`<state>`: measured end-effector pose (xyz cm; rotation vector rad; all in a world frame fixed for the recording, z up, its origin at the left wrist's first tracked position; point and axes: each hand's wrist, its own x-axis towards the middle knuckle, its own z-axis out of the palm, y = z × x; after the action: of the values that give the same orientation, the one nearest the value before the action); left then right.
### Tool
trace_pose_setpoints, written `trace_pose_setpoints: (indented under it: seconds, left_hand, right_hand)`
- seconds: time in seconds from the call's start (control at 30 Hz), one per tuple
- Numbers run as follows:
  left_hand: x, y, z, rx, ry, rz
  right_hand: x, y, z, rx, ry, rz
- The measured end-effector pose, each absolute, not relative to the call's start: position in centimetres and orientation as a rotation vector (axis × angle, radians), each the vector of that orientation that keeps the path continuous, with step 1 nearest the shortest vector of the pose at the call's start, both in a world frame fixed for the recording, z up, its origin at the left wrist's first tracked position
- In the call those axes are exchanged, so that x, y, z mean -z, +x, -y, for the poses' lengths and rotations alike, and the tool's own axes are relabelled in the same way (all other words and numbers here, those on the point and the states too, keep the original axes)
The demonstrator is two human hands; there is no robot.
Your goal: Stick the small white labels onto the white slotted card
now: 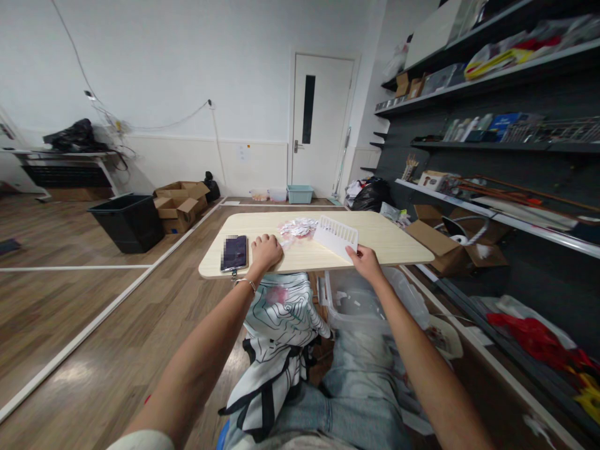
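Note:
My right hand (365, 262) grips the lower right corner of a white slotted panel (335, 237), thumb on top. A row of narrow slots runs along the panel's far edge, and it is tilted over the table (403, 248). My left hand (266, 251) rests on the table with its fingers curled under; what they hold, if anything, is hidden. Just beyond and between the hands lies a heap of small white and pinkish pieces (299, 227), too small to name. A dark phone (234, 252) lies left of my left hand.
A clear plastic bin (349, 306) with a few white bits stands below the table's front edge. Patterned black-and-white cloth (281, 312) hangs over my lap. Left on the floor are a black bin (129, 222) and cardboard boxes (175, 209); shelves (487, 147) line the right wall.

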<state>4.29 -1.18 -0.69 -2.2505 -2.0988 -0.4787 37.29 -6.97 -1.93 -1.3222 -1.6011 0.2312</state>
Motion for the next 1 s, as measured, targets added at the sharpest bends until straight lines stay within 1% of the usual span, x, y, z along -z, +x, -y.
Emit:
trace_pose_setpoints:
  seconds: [0.47,0.73,1.0]
  left_hand:
    - [0.68,4.28,1.15,0.485,-2.259,2.096]
    - [0.96,4.33,0.95,0.491,-2.251,2.103]
    - [0.85,4.31,1.0,0.492,-2.258,2.096]
  right_hand:
    - [1.9,37.36,7.16,-0.232,-1.351,1.601]
    - [1.68,36.88,7.22,-0.365,-1.233,1.558]
    - [1.88,37.16,6.92,-0.297,-1.281,1.506]
